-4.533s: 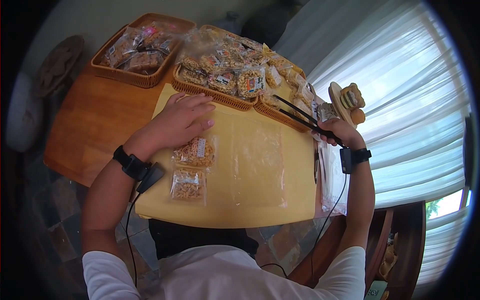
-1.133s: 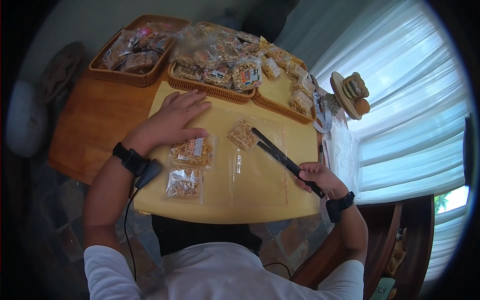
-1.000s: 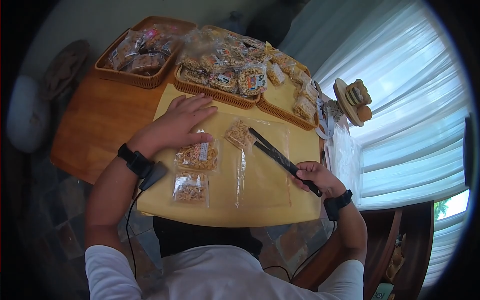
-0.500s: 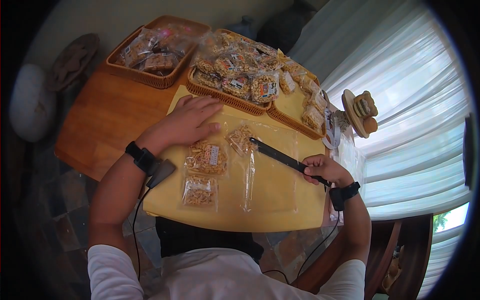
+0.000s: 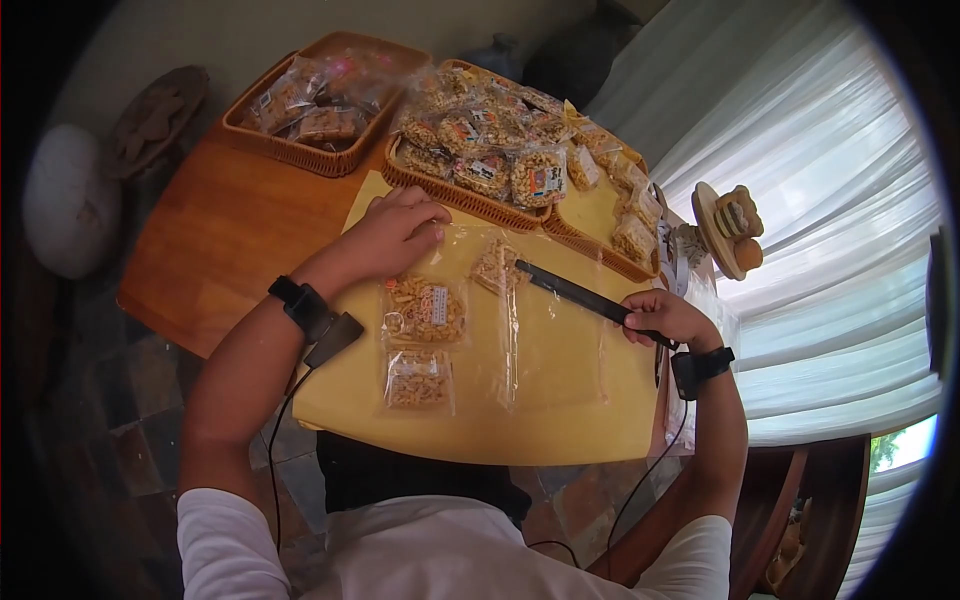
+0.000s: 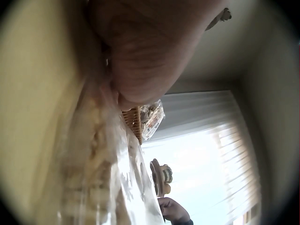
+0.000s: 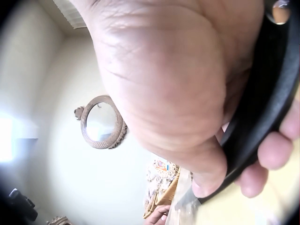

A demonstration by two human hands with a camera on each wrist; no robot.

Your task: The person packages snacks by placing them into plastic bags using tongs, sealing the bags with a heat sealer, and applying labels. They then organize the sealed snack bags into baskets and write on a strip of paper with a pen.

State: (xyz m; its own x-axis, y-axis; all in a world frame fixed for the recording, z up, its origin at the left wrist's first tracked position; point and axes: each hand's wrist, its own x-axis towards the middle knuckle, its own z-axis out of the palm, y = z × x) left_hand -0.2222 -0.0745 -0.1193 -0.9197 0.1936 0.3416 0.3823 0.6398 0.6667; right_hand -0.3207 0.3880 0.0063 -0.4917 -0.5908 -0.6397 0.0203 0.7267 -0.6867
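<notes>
In the head view, my right hand [image 5: 668, 318] grips black tongs [image 5: 580, 292] by the handle end; their arms lie close together. The tips reach a small clear pack of snack pieces [image 5: 494, 264] at the upper left of a flat, clear plastic bag [image 5: 555, 350]. My left hand [image 5: 395, 235] has curled fingers, thumb and fingertips pinching at the bag's upper left corner. Below it lie two filled snack packs, one with a white label [image 5: 425, 308] and one nearer me [image 5: 418, 380]. The right wrist view shows thumb and fingers round the tongs [image 7: 267, 93].
Behind the yellow sheet [image 5: 340, 405] stand wicker baskets of packaged snacks: one at left [image 5: 330, 160], one in the middle [image 5: 465, 198], one at right [image 5: 598, 250]. A round wooden piece with a bee figure [image 5: 725, 230] stands at far right, beside a curtain [image 5: 820, 330].
Earlier the tongs were at the right basket; they then brought the small pack to the bag, their arms closing together since. My left hand's spread fingers have curled in at the bag's corner.
</notes>
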